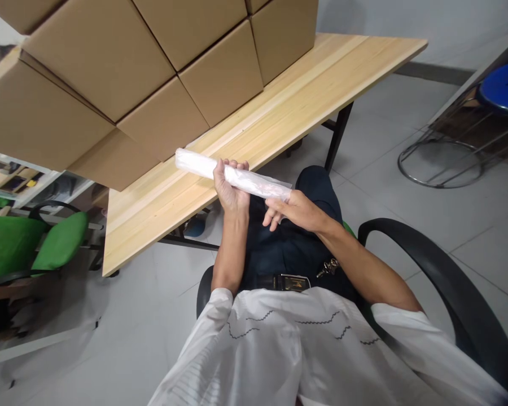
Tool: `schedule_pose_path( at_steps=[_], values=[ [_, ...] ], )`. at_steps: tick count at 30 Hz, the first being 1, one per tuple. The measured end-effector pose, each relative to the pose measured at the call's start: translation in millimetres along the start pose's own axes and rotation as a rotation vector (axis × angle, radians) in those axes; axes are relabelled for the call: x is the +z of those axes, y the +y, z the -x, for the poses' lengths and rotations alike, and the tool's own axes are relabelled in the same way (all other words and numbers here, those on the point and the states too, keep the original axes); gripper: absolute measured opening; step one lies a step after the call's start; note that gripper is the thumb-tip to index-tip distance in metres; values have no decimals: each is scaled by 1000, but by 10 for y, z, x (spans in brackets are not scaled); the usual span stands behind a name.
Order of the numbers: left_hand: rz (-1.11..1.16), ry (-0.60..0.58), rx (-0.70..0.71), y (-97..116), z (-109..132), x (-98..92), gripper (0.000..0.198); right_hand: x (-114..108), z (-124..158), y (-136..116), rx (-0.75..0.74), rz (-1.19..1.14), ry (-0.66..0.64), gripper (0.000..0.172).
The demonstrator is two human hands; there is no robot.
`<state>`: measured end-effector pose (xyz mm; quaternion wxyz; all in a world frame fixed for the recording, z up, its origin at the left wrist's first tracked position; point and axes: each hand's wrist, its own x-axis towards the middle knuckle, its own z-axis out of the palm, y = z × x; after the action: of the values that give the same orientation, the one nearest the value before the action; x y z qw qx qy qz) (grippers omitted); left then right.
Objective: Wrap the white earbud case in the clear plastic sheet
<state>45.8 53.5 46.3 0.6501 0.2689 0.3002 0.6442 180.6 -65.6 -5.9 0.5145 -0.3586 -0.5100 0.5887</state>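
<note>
A long white item wrapped in clear plastic (203, 164) is held level above my lap, in front of the wooden table's near edge. My left hand (230, 189) is wrapped round its middle, fingers curled over the top. My right hand (294, 210) pinches the right end of the wrapping, fingers bent. I sit on a black office chair (449, 282) in dark trousers and a white shirt.
A light wooden table (279, 113) carries a stack of brown cardboard boxes (144, 67) at its far side. A green chair (46, 242) stands at the left, and a blue stool (503, 87) with a metal ring base at the right. Grey tiled floor lies all around.
</note>
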Motion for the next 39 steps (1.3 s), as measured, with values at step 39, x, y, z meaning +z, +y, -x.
schedule_pose_path(
  at_steps=[39],
  values=[
    [-109,-24,-119,200,-323,-300,38,208,395,-362,-532,569,278,40]
  ],
)
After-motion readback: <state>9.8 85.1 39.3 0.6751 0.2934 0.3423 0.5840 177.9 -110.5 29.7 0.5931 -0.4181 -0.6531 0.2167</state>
